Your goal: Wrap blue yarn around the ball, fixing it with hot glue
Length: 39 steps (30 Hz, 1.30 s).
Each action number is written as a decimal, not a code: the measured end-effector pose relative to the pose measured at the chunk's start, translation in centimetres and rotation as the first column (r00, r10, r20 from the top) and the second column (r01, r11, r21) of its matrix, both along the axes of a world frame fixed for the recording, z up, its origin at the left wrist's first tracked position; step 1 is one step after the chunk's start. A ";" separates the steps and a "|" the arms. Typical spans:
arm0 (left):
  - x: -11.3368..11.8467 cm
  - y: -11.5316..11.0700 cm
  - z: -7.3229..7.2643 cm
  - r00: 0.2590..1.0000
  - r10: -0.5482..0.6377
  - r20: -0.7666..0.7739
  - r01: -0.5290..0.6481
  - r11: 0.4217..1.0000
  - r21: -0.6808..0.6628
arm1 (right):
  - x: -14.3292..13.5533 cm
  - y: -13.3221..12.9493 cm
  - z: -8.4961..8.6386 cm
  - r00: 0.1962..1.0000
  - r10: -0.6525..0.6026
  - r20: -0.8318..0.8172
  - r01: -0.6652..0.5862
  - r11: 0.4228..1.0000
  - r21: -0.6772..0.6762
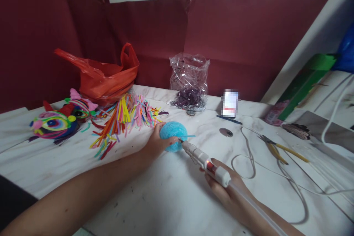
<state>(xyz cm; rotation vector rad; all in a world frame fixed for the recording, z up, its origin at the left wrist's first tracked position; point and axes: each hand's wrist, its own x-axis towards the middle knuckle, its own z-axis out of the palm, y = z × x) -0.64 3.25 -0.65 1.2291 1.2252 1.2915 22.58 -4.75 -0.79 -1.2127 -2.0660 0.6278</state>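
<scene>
A ball wound with light-blue strands (173,131) is held up over the table by my left hand (160,138), the thumb pressed on its front. One loose blue strand end sticks out to the right. My right hand (221,182) is wrapped round a white hot glue gun (201,158) with a lit orange light. Its nozzle points up and left and meets the ball near my left thumb; whether it touches cannot be made out. A clear glue stick (257,206) runs out of the gun's back end.
Colourful strips (124,114) and decorated fish-like figures (55,123) lie left, before a red plastic bag (107,77). A clear bag (189,84) stands behind. Yellow-handled pliers (282,149), a looping white cord (250,155), a dark-spotted disc (226,132) and a blurred-out phone-like object (230,104) are right.
</scene>
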 end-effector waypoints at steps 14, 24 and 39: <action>0.1 -0.3 0.5 1.000 0.014 -0.023 -0.015 1.000 -0.022 | 0.0 -0.2 0.1 1.000 0.002 0.004 -0.002 1.000 -0.004; 0.1 -0.7 0.9 1.000 0.000 -0.006 0.000 1.000 -0.025 | 0.1 -0.2 -0.1 1.000 -0.030 0.003 0.030 1.000 -0.002; 0.1 -0.4 0.7 0.999 0.035 -0.009 -0.035 0.999 -0.037 | 0.2 -0.2 0.0 1.000 0.017 0.023 -0.017 1.000 -0.008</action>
